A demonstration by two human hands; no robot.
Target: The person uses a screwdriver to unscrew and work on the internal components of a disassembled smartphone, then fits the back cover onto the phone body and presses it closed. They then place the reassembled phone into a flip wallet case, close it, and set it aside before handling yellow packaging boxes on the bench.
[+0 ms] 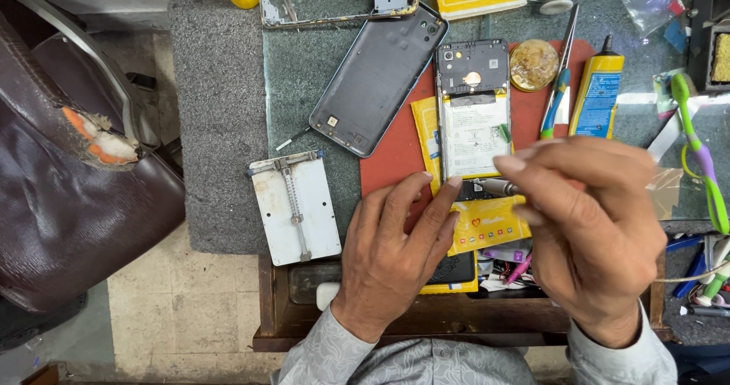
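Left hand spread flat, empty, fingertips pinning lower edge of opened black smartphone with exposed white battery on red rubber mat. Right hand pinches slim metal screwdriver, tip at phone's bottom. Detached grey back cover lies alongside.

Grey phone back cover lies tilted, upper-left of the red mat. White metal holder plate w/ screw clamp sits on grey foam pad. Round amber tin next to blue-handled tweezers & yellow glue tube. Green/purple toothbrush far right. Brown leather chair, torn, at left.
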